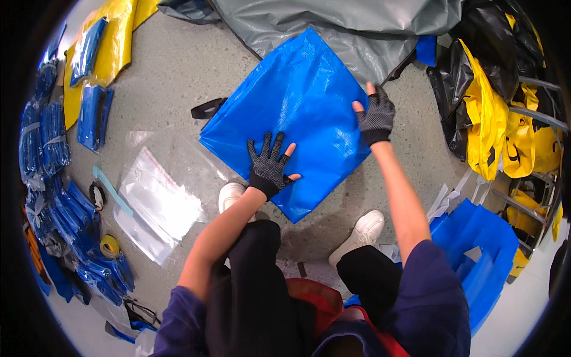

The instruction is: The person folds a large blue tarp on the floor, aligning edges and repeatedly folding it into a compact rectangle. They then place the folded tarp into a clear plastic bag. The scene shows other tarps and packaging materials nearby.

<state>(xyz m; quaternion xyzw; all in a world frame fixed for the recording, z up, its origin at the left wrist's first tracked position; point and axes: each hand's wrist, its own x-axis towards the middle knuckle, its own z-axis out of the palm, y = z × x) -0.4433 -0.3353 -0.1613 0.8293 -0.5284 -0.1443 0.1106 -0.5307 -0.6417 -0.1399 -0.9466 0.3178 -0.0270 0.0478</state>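
Observation:
A blue plastic sheet (303, 101), folded into a rough square, lies on the floor in front of me with one corner toward me. On its near left part rests my left hand (270, 163), flat with the fingers spread. My right hand (377, 116) is at the sheet's right corner, fingers stretched out and the thumb side over the edge. Both hands wear dark grey dotted gloves that leave some fingertips bare. A black strap (208, 109) sticks out past the sheet's left edge.
Large grey sheeting (357, 24) spreads behind. Clear plastic bags (157, 205) lie at left, near a yellow tape roll (109, 246) and several packed blue bundles (56, 140). Yellow bags (485, 131) hang by a metal rack (538, 116) at right. More blue sheeting (476, 244) lies lower right.

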